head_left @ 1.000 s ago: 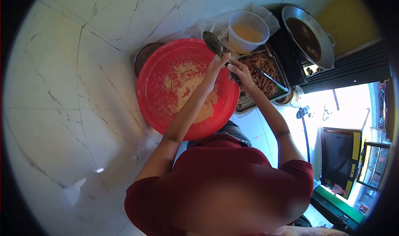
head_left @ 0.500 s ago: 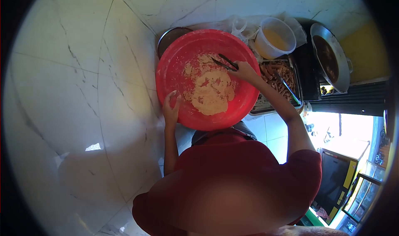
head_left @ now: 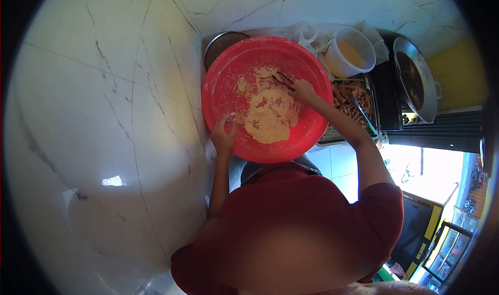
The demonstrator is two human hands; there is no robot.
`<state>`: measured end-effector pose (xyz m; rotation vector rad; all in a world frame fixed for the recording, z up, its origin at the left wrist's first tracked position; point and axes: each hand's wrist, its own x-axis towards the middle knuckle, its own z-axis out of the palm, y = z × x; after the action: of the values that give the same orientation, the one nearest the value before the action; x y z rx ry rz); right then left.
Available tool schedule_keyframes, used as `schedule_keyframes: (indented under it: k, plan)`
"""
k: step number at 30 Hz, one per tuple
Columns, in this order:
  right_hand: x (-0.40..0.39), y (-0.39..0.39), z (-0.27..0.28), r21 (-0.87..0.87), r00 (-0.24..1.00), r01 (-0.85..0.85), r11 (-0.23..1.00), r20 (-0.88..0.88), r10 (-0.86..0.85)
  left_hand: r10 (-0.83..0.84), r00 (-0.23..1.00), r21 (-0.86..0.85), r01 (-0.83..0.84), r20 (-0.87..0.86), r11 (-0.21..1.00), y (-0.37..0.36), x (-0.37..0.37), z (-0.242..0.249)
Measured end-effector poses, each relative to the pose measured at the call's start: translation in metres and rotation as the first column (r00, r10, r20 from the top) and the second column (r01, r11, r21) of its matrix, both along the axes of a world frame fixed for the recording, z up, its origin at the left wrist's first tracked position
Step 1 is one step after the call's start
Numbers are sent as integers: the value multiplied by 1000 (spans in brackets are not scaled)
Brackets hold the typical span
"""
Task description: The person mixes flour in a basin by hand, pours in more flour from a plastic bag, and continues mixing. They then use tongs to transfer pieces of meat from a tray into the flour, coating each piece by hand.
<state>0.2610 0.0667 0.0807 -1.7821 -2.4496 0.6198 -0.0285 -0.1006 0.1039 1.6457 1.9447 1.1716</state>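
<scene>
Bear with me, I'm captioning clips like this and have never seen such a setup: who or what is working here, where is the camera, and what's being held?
There is no machine: these are a person's own bare hands. One camera, worn on the head, looks forward and down, so the wearer's maroon shirt fills the bottom.

The right hand holds dark tongs over a pale floury mixture in a large red basin. The left hand is at the basin's near left rim, holding nothing that I can see. What supports the basin is hidden.

To the right is a tray of brown strips. Beyond it are a translucent tub and a metal pan of dark liquid.
</scene>
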Motion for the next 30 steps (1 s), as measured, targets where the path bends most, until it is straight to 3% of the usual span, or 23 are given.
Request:
schedule_keyframes:
  k: [4, 8, 13, 19, 22, 25, 28, 30]
  plan:
    - [-1, -9, -3, -87, 999, 0, 996, 46, 4, 11, 1000, 17, -11, 13, 1000, -1, 0, 6]
    - [6, -14, -25, -16, 996, 71, 997, -46, -71, 12, 999, 37, -13, 43, 999, -1, 2, 8]
    - [9, -11, -5, -13, 989, 72, 997, -125, -73, -25, 998, 41, 22, 51, 999, 0, -1, 11]
    - [23, -24, 82, 95, 748, 263, 960, -649, -140, 5, 958, -86, 20, 287, 996, 16, 12, 17]
    - [36, -30, 94, 193, 750, 285, 939, -654, -93, -8, 916, -116, 60, 401, 991, 31, 33, 13]
    - [48, -56, 116, -41, 888, -14, 999, -459, -6, -59, 890, -142, 137, 452, 980, 52, 64, 7]
    - [83, -58, 119, -42, 898, -7, 999, -440, -12, -171, 869, -139, 262, 465, 955, 76, 109, 19]
    - [114, -50, 141, -55, 876, 132, 990, -461, -142, -254, 835, -126, 355, 488, 926, 86, 140, 26]
